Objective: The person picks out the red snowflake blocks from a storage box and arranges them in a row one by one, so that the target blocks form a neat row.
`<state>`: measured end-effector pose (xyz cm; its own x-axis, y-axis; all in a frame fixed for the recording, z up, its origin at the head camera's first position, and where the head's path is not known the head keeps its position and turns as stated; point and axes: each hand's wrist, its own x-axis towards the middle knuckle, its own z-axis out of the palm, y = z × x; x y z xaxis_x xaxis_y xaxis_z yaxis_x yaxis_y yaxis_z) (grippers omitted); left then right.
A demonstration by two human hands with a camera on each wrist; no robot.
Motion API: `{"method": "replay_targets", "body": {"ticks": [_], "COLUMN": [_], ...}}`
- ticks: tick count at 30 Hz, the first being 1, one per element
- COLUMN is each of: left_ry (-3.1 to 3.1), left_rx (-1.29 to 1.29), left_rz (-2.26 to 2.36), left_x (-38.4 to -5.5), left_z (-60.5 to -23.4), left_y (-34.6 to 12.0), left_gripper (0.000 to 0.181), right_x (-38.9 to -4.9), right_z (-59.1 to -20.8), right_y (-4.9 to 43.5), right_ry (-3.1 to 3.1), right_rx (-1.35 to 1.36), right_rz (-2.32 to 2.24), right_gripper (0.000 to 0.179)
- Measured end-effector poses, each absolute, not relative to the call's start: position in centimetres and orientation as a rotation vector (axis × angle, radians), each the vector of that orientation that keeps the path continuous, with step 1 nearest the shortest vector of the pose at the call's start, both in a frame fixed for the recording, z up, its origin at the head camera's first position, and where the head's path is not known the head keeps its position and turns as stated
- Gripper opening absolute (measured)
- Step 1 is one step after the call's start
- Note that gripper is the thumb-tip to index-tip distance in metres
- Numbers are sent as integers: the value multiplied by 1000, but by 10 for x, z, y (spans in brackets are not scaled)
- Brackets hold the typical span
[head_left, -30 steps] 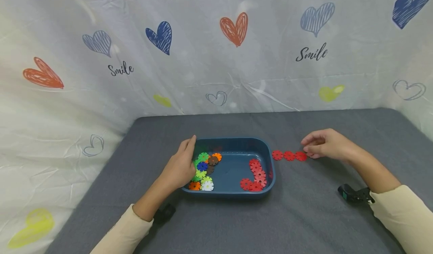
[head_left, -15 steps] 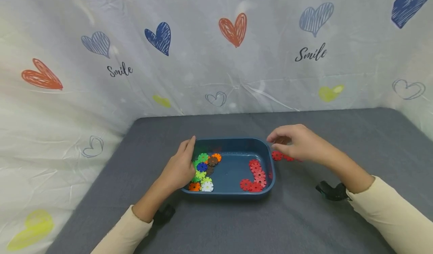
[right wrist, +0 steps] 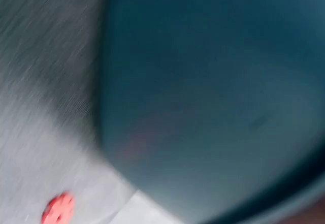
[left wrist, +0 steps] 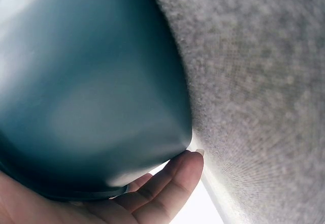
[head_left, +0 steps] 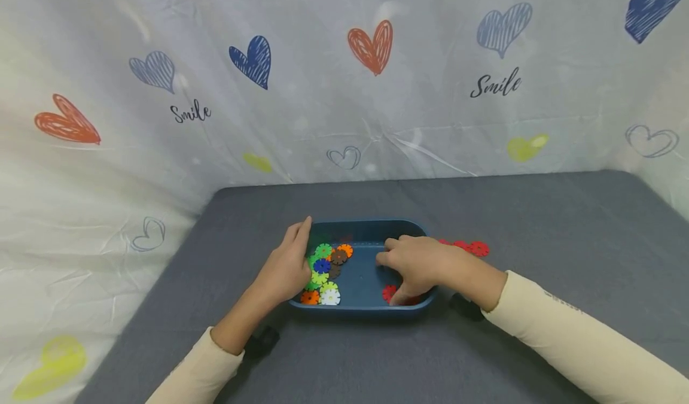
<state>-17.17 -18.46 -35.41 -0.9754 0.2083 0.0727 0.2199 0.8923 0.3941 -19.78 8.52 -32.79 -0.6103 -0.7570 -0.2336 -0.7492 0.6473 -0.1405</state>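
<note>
A blue plastic tub stands on the table in the head view. My left hand grips its left wall; in the left wrist view the fingers curl round the rim. My right hand is inside the tub at its right end, thumb and fingers spread apart over the red notched discs. One red disc shows beside the thumb; the hand hides most of the others. In the tub's left part lies a mixed pile with a green disc, a blue disc and a white disc.
Outside the tub, on the right, a row of red discs lies on the grey tablecloth, partly behind my right forearm. A white curtain printed with hearts hangs behind the table. The right wrist view is blurred by motion.
My right hand has moved left from the end of the red row, over the tub's right rim and down into the tub. My left hand has stayed on the tub.
</note>
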Motion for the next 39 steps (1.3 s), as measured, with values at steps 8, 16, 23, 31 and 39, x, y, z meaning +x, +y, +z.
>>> {"method": "replay_targets", "body": {"ticks": [8,16,23,31,39], "left_ry": [-3032,-3033,-3022,-3022,-3025], "left_rx": [-343,-344,-345,-340,-335], "left_rz": [-637,-623,-617,-622,-622], "left_x": [-172,-172,-172,-173,-173], "left_z": [-353,-354,-355,-356,-355], "left_y": [-184,-185,-184,-184,-184], "left_gripper": [75,75,75,74,74], "right_x": [-193,-193,-199,-204,-204], "right_z": [-326,-332,-340,-344,-348], "right_y": [78,79,82,82,84], "right_ry": [2499,2278,2166,2039,2039], "right_rx": [-1172,-1295,-1364,-1387,-1424], "right_rz": [-35,-327,-527,-680,-828], "right_gripper": [55,22,11,16,15]}}
